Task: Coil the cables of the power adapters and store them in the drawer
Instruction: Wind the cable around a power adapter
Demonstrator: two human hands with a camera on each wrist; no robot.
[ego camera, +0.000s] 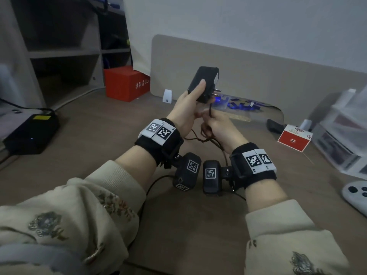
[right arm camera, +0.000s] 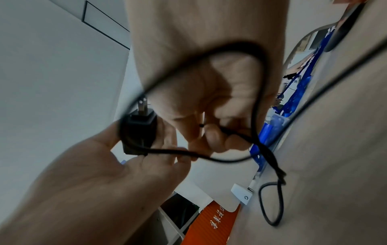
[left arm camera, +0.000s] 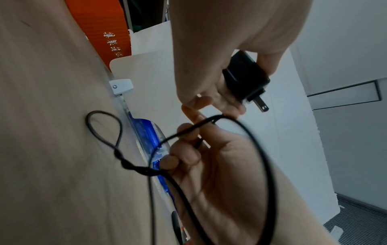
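Observation:
My left hand (ego camera: 195, 96) holds a black power adapter (ego camera: 204, 82) upright above the desk, thumb on its face and plug prongs pointing right. The adapter (left arm camera: 245, 77) shows in the left wrist view with its prongs free. Its thin black cable (left arm camera: 257, 149) leaves the bottom and arcs in a wide loop. My right hand (ego camera: 215, 124), just below the adapter, pinches the cable (right arm camera: 232, 134) between curled fingers. The rest of the cable is twisted, and a small loop (right arm camera: 270, 203) lies on the wooden desk (ego camera: 99, 135).
A clear plastic drawer unit (ego camera: 341, 135) stands at the right edge. Near it are a small red and white box (ego camera: 294, 138) and a white controller (ego camera: 357, 193). A black device (ego camera: 31, 133) sits far left, a red box (ego camera: 125, 82) behind, a beige divider (ego camera: 258, 76) at the back.

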